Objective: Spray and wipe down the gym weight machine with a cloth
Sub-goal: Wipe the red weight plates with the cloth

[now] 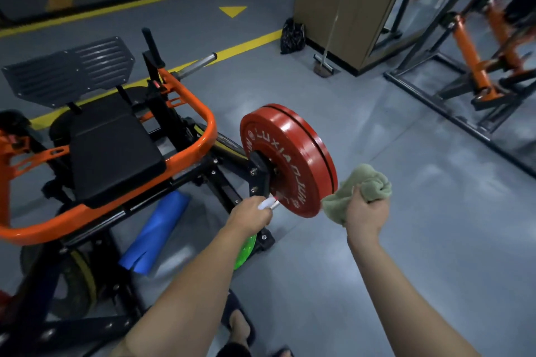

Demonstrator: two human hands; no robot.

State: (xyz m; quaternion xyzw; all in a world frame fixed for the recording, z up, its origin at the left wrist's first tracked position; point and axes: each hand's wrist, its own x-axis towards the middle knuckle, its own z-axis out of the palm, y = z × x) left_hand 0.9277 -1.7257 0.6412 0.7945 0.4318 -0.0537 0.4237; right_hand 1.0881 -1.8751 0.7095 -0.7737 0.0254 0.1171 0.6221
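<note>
With the spray bottle [268, 204] gripped by the left hand [251, 216] fingers and aimed at the red weight plates [290, 159] just ahead, and the cloth [362, 188] bunched in the right hand [365, 214] fingers beside them, spraying is judged under way and wiping of the weight machine [203, 124] mostly left.

Floor [377, 153]: grey, yellow lines [249, 43] ahead of you.
Blue mat [156, 235]: rolled, lying at your lower left.
Cabinet [348, 9]: tan, standing ahead of you.
Black bag [292, 36]: on the floor, just beside the cabinet.
Long-handled tool [326, 62]: leaning against the cabinet.
</note>
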